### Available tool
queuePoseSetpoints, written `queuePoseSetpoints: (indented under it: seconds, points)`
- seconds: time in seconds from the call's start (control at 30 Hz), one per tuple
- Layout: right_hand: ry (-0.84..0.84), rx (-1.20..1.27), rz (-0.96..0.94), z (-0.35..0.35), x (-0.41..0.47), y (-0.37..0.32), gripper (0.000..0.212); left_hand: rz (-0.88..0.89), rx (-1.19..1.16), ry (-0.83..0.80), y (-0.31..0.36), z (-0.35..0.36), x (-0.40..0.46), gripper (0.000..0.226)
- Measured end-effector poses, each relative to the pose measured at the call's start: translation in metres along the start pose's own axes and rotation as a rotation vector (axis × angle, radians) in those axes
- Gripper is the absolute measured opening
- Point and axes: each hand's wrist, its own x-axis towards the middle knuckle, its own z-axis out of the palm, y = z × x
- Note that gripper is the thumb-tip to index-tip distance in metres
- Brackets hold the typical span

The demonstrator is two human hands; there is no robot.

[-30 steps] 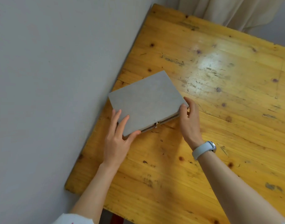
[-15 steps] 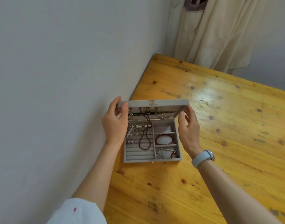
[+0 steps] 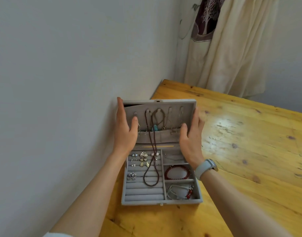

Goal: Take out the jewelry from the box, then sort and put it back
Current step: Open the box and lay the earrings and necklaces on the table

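Observation:
A grey jewelry box (image 3: pixel 161 202) sits on the wooden table with its lid (image 3: pixel 172 103) raised upright. My left hand (image 3: pixel 125 130) holds the lid's left edge, thumb across the inner face. My right hand (image 3: pixel 191 134) holds the lid's right edge the same way. Necklaces (image 3: pixel 151 127) hang from hooks inside the lid, and a long dark beaded one trails down over the ring rolls. Earrings and rings (image 3: pixel 142 159) sit in the left section. A red bead bracelet (image 3: pixel 177 172) and a silver bangle (image 3: pixel 178 192) lie in the right compartments.
The box stands close to the grey wall (image 3: pixel 61 82) on the left. The yellow wooden table (image 3: pixel 249 151) stretches to the right and toward me. A cream curtain (image 3: pixel 232 48) hangs behind the table's far corner.
The box went from closed to open: both hands lifted the lid until it stands upright. The view tilted upward, and the hanging necklaces came into sight.

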Motion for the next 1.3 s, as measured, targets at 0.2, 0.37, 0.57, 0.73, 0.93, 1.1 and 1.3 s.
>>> queuePoseSetpoints:
  seconds: [0.2,0.37,0.57,0.73,0.93,1.1,1.3]
  points:
    - [0.066,0.036,-0.108,0.007,-0.007,0.016,0.063,0.058,0.005,0.053,-0.011,0.002,-0.006,0.057]
    - [0.156,-0.102,-0.131,-0.002,-0.025,0.006,0.058,0.075,0.105,0.097,-0.006,-0.011,-0.011,0.055]
    - [0.052,-0.263,-0.390,0.021,-0.035,-0.038,0.023,0.109,0.146,-0.008,0.002,-0.034,0.001,0.049]
    - [-0.099,-0.382,-0.203,0.060,-0.024,-0.063,0.022,0.158,0.222,-0.027,0.003,-0.039,-0.001,0.051]
    - [-0.085,-0.504,-0.117,0.076,-0.017,-0.071,0.022,0.150,0.161,-0.059,-0.002,-0.039,0.000,0.057]
    - [-0.025,-0.356,-0.118,0.071,-0.012,-0.072,0.018,0.139,0.175,-0.064,-0.003,-0.040,0.001,0.056]
    - [0.070,0.059,-0.138,0.042,-0.002,-0.088,0.008,0.136,0.147,-0.033,0.002,-0.038,-0.008,0.058]
